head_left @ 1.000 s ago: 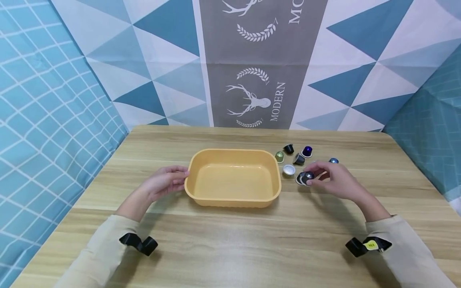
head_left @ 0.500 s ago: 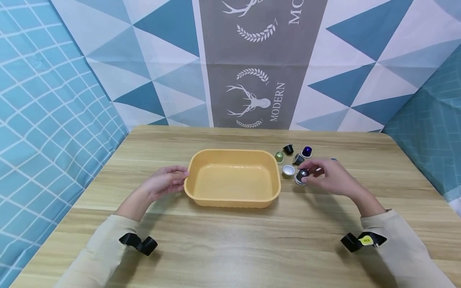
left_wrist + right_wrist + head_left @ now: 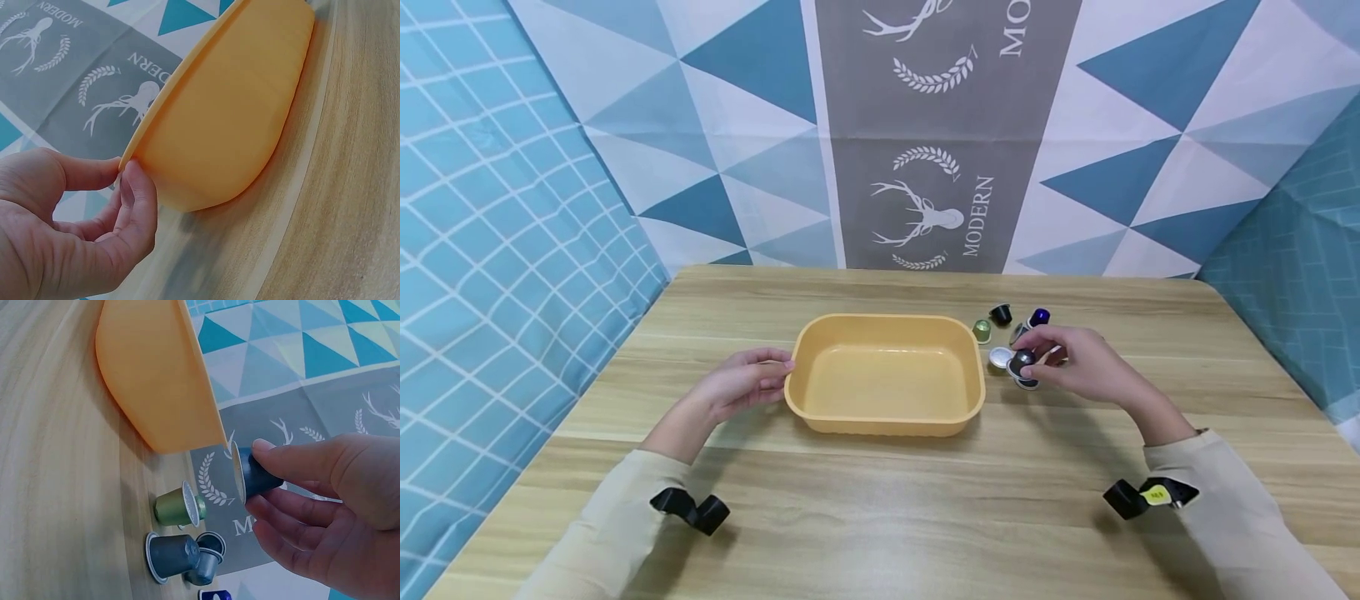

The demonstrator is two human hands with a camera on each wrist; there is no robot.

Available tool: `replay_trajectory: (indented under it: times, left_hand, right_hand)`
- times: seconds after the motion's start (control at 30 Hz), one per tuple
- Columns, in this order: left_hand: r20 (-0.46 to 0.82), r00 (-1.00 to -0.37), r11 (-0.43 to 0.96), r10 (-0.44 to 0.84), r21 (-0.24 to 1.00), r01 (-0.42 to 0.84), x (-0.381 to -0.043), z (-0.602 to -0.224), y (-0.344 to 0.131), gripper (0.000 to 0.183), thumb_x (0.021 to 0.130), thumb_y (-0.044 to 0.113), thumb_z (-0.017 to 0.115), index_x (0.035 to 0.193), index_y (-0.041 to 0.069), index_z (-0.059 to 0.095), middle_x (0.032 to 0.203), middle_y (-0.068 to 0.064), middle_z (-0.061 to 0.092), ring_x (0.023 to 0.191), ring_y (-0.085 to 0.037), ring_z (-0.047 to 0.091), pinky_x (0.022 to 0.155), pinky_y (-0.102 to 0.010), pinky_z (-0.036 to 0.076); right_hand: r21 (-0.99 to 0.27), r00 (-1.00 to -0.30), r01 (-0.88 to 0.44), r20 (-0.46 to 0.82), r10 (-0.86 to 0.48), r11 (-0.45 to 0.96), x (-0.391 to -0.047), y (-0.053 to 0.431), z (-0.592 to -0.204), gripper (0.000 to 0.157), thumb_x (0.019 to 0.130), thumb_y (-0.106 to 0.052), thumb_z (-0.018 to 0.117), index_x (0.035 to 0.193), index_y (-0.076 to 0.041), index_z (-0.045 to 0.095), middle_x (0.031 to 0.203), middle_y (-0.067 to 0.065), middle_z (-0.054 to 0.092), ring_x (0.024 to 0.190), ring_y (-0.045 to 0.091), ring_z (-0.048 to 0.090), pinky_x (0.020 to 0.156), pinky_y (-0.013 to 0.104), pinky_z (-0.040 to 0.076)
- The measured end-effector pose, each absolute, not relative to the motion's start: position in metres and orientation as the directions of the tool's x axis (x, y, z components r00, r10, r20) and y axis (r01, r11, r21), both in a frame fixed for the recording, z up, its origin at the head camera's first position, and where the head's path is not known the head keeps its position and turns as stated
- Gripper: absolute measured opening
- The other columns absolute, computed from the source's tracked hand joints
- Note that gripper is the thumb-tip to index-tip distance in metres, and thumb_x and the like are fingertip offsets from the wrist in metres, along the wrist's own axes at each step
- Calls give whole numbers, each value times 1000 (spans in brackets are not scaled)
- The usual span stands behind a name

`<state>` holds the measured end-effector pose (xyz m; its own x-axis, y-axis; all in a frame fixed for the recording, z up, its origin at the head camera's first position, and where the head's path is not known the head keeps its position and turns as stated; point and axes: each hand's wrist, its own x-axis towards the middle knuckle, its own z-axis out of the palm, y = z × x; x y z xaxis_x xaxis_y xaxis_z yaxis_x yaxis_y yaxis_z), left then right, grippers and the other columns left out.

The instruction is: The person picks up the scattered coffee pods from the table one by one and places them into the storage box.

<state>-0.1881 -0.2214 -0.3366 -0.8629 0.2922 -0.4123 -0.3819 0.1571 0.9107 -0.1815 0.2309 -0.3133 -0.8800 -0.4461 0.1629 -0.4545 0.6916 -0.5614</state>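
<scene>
My left hand (image 3: 747,385) pinches the left rim of an orange-yellow plastic basin (image 3: 887,427) between thumb and fingers. In the left wrist view the thumb lies on the inner side of the rim and the fingertips on its outer wall. The basin holds nothing. To its right, my right hand (image 3: 1078,364) pinches a dark coffee capsule (image 3: 257,472), thumb on one side and fingers on the other. This capsule is raised, its pale foil lid facing the basin in the right wrist view. Another dark capsule (image 3: 174,556) stands on the table beneath it.
Several more capsules cluster right of the basin: a silver-lidded one (image 3: 1000,358), a green one (image 3: 982,331), a black one (image 3: 1001,314) and a blue one (image 3: 1039,317). The wooden table (image 3: 880,508) meets a patterned cloth backdrop (image 3: 917,208) behind.
My right hand has moved left and lifted the dark capsule slightly away from the one beside it. The left hand and basin have stayed in place.
</scene>
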Motion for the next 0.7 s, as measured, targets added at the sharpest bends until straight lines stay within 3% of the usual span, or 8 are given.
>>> replay_trajectory:
  times: [0.37, 0.7]
  left_hand:
    - [-417, -860, 158, 293, 909, -387, -187, -336, -220, 38, 97, 16, 54, 126, -4, 40, 86, 6, 63, 78, -3, 61, 72, -17, 55]
    - [-421, -858, 151, 293, 907, -394, -188, -336, -220, 37, 97, 15, 53, 126, -4, 40, 85, 7, 63, 77, -3, 62, 71, -17, 55]
  right_hand:
    - [-561, -871, -464, 149, -468, 685, -185, 222, -311, 29, 82, -9, 75, 109, -2, 66, 96, 7, 69, 85, 17, 63, 73, 22, 56]
    - [-561, -872, -464, 155, -464, 685, -189, 214, -309, 30, 84, -14, 74, 112, -8, 67, 98, 5, 69, 88, 16, 61, 77, 24, 56]
